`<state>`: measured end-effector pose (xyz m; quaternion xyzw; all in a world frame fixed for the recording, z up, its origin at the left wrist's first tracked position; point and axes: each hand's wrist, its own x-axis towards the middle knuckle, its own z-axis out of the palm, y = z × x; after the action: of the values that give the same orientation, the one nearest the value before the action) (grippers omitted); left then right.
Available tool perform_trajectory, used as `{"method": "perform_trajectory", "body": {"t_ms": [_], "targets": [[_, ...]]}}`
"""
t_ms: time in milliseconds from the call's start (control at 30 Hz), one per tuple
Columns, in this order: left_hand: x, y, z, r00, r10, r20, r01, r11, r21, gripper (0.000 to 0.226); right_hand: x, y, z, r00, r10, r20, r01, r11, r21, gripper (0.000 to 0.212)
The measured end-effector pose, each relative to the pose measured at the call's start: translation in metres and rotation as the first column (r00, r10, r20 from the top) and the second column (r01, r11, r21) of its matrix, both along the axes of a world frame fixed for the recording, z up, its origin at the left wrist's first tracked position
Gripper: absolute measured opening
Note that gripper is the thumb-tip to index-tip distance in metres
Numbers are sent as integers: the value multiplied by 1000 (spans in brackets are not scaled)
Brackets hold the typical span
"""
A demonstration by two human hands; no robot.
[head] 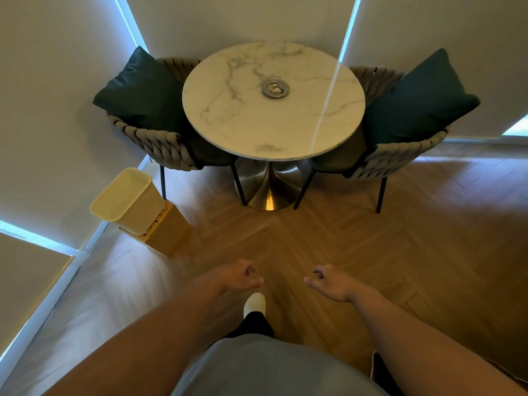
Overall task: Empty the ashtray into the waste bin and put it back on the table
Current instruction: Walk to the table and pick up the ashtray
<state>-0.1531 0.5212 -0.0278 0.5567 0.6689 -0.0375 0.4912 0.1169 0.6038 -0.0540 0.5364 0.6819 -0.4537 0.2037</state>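
Two bare forearms reach forward from the bottom of the frame over the wood floor [357, 238]. Left hand [237, 277] and right hand [331, 282] hang low centre, fingers loosely curled and apart, holding and touching nothing. Upper centre, the ashtray [275, 89] sits near the middle of the round marble table [257, 124]. The waste bin [128, 204] stands at left, beside a chair [154, 141].

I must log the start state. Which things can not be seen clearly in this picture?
- Ashtray contents: too small, head view.
- Bin inside: its bottom is not visible from this angle, head view.
- Chair seats: hidden by the table.
- Left hand fingers: blurred.
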Motion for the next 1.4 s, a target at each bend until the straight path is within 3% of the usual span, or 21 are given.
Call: {"method": "perform_trajectory", "body": {"t_ms": [567,933,1400], "targets": [[-105,151,-6,998,-55,-38,57,997,52,56,-97,150,13,1000,-12,-28,14,998,68,72],[-114,288,-4,998,-8,-57,7,1000,-25,60,-124,290,9,998,53,-24,-52,998,36,71],[-110,441,25,997,59,-46,-59,998,0,59,-142,452,32,988,145,-45,-141,987,79,68]]}}
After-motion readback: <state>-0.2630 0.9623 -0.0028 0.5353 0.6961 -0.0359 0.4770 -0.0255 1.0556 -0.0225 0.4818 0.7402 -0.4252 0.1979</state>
